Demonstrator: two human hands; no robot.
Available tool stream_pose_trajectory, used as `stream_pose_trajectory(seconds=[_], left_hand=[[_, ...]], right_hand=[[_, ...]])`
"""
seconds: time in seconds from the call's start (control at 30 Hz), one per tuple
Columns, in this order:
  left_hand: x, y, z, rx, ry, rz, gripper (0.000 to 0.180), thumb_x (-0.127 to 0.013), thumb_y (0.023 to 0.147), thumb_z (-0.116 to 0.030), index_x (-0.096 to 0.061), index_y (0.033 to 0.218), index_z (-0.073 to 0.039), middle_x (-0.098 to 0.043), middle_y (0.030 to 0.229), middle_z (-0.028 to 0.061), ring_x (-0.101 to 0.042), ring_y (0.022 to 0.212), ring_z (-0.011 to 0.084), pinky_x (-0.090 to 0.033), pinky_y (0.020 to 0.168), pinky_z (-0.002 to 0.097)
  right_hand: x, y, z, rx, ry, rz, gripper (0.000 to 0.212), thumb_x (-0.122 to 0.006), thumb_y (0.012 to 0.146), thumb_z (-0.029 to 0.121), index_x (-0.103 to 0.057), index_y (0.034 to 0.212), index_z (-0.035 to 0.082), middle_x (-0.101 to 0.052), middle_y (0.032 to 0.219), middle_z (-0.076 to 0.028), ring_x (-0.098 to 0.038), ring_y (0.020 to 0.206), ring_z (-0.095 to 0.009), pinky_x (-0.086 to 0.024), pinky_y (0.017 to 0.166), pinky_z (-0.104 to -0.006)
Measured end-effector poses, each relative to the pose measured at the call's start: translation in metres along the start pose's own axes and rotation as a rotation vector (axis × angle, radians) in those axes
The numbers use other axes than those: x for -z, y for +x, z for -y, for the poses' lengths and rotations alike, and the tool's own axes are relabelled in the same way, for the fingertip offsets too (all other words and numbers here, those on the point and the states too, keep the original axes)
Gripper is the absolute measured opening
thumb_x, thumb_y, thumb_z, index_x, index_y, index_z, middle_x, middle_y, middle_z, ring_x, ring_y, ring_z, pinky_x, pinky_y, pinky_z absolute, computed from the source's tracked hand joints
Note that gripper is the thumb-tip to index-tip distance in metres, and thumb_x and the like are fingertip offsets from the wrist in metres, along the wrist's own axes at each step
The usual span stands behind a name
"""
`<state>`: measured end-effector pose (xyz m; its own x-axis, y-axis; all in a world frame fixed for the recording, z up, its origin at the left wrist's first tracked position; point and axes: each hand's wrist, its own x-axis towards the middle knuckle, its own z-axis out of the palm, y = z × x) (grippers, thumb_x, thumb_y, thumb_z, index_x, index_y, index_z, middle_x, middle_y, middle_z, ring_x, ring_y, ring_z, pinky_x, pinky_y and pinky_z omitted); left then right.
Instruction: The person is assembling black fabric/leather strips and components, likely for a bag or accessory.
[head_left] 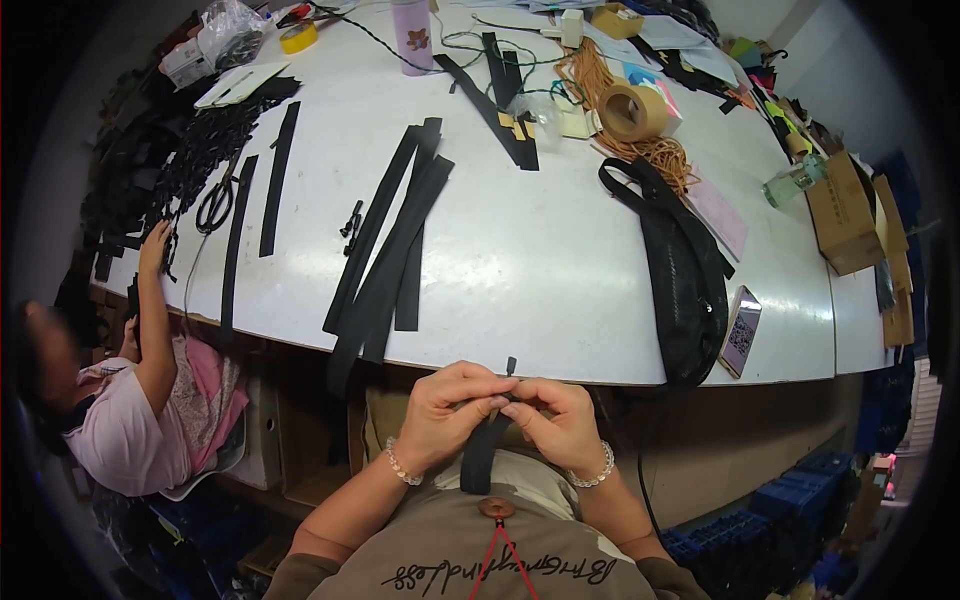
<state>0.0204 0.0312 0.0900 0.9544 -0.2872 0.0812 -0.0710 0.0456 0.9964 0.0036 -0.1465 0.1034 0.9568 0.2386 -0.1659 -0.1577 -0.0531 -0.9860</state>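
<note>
White tabletop (560, 270) spans the frame's centre, and at lower centre the left hand (448, 411) and right hand (557, 420) pinch a black strap (481, 460) between closed fingers, seemingly covering its fold, so a loosened pinch could let it slip or twist.

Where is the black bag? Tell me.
In the head view, the black bag lies on the right side of the white table, just left of the phone.

Brownish-olive tee (400, 545), short sleeves (303, 579), dark scrawly lettering (460, 577) across chest. Clear bead bracelet (402, 463) on left wrist, similar-looking one on right. Round brown pendant (496, 508), thin red cord (485, 560). Pale cream cloth (545, 487) around waist.
</note>
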Motion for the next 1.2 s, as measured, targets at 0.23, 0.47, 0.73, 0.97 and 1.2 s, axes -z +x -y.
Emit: stream_pose_trajectory(seconds=[0.23,0.47,0.73,0.97,1.2], left_hand=[[-0.005,-0.002,0.004,-0.004,-0.073,-0.030,0.020,-0.063,0.082,0.005,-0.070,0.099,-0.002,-0.063,0.091,0.0060,-0.059,0.080,0.0101,-0.048,0.068,0.0205],[-0.016,-0.005,0.005,-0.009,-0.089,-0.119,0.019,-0.063,0.082,0.005,-0.069,0.099,0.000,-0.062,0.093,0.0066,-0.058,0.082,0.0106,-0.047,0.069,0.0209],[-0.016,-0.008,0.001,-0.075,-0.050,-0.122,0.014,-0.067,0.079,0.002,-0.069,0.093,0.001,-0.063,0.088,0.0093,-0.058,0.080,0.0139,-0.047,0.068,0.0228],[-0.016,-0.009,0.007,-0.139,-0.055,-0.117,0.018,-0.063,0.082,0.005,-0.069,0.098,0.000,-0.062,0.092,0.0079,-0.058,0.081,0.0120,-0.047,0.068,0.0211],[-0.018,-0.009,0.009,-0.091,-0.043,-0.150,0.017,-0.064,0.081,0.005,-0.069,0.097,0.000,-0.063,0.092,0.0080,-0.059,0.080,0.0121,-0.047,0.068,0.0215]], right_hand=[[0.001,0.006,0.000,0.505,-0.451,-0.076,0.007,-0.064,0.079,0.002,-0.061,0.085,0.001,-0.057,0.068,-0.010,-0.056,0.057,-0.024,-0.043,0.051,-0.0312],[-0.006,0.005,-0.009,0.594,-0.546,-0.179,0.008,-0.063,0.076,0.000,-0.060,0.084,0.002,-0.054,0.065,-0.009,-0.052,0.051,-0.026,-0.040,0.046,-0.0325],[-0.013,0.002,-0.011,0.566,-0.417,-0.217,0.007,-0.062,0.074,-0.002,-0.060,0.079,0.001,-0.051,0.062,-0.009,-0.050,0.049,-0.022,-0.037,0.045,-0.0311],[-0.017,-0.001,-0.003,0.377,-0.183,-0.204,0.008,-0.064,0.069,-0.001,-0.057,0.074,0.003,-0.049,0.060,-0.009,-0.050,0.047,-0.025,-0.037,0.044,-0.0349],[-0.014,0.002,-0.003,0.672,-0.800,-0.292,0.008,-0.065,0.070,0.001,-0.058,0.074,0.003,-0.050,0.061,-0.007,-0.050,0.047,-0.023,-0.037,0.043,-0.0315]])
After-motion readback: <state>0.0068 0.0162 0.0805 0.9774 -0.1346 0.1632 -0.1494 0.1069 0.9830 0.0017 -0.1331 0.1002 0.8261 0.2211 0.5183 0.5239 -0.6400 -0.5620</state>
